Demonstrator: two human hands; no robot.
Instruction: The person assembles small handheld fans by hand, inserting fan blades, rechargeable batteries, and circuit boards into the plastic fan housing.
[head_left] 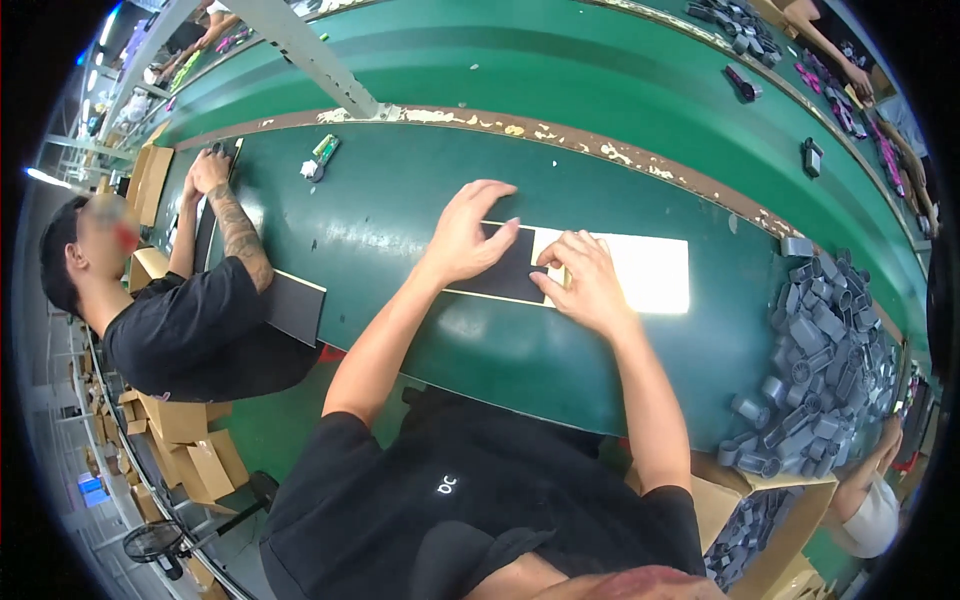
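Note:
A flat strip lies on the green table in front of me, with a black sheet (512, 268) on its left part and a bare white backing (650, 272) on its right. My left hand (468, 238) rests over the black sheet's left end, fingers apart and thumb at the sheet's upper side. Over the border between black and white, my right hand (588, 282) is closed in a pinch. A small black piece (540, 270) shows at its fingertips; whether it is loose or still joined to the sheet I cannot tell.
Grey plastic parts (815, 350) are heaped at the table's right end, above an open cardboard box (775, 535) holding more. A small device with a green board (322, 158) lies far left. A co-worker (190, 290) works at my left beside another black sheet (296, 308). A green conveyor belt (560, 80) runs behind.

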